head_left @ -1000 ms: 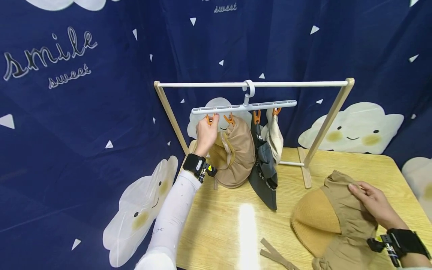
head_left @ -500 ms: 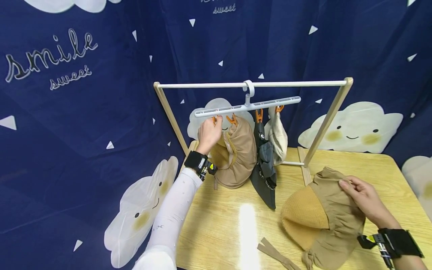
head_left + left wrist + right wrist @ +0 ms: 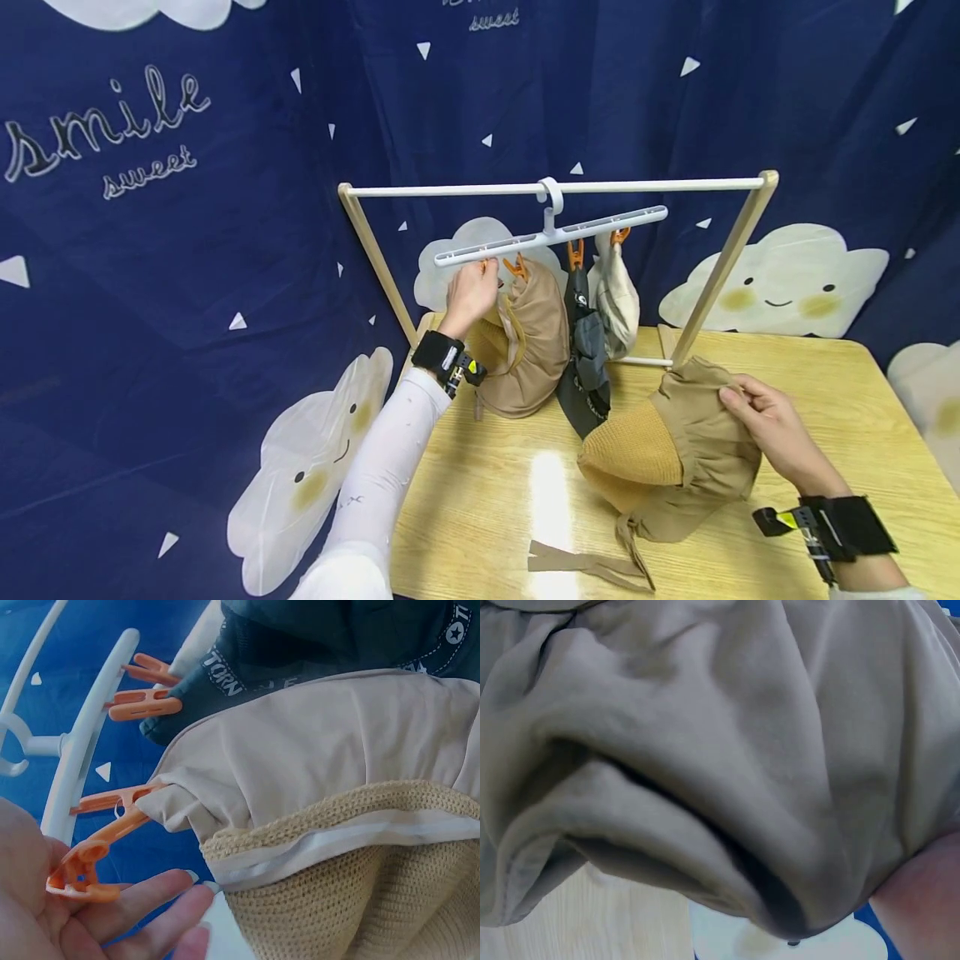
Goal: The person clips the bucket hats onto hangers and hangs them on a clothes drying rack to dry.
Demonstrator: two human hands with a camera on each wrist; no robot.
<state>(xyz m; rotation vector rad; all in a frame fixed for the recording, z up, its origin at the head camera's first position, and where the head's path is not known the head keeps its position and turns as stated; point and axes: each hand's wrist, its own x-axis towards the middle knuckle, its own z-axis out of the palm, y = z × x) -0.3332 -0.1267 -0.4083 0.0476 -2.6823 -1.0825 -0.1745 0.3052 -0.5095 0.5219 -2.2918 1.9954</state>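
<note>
My left hand (image 3: 472, 293) pinches an orange clothes peg (image 3: 84, 871) under the left arm of the white hanger (image 3: 491, 248); in the left wrist view several of its fingers extend past the peg. Beside it hangs a beige sun hat (image 3: 536, 342) with a woven crown, held by another peg (image 3: 124, 796). My right hand (image 3: 772, 429) grips the brim edge of a khaki sun hat (image 3: 708, 450), lifted over the table with its yellow woven crown facing left. This hat's fabric fills most of the right wrist view. Its ties (image 3: 588, 565) trail down at the front.
A dark cap (image 3: 588, 358) and a cream hat (image 3: 617, 304) hang from pegs on the hanger's right half. The hanger hooks over the white rail (image 3: 660, 186) of a wooden-legged stand. Below lies the wooden table (image 3: 832, 392), with a blue curtain (image 3: 247, 208) behind.
My right hand has carried the khaki hat left and slightly up, towards the stand. My left hand has shifted a little right, and the hanger has tilted, its right end higher.
</note>
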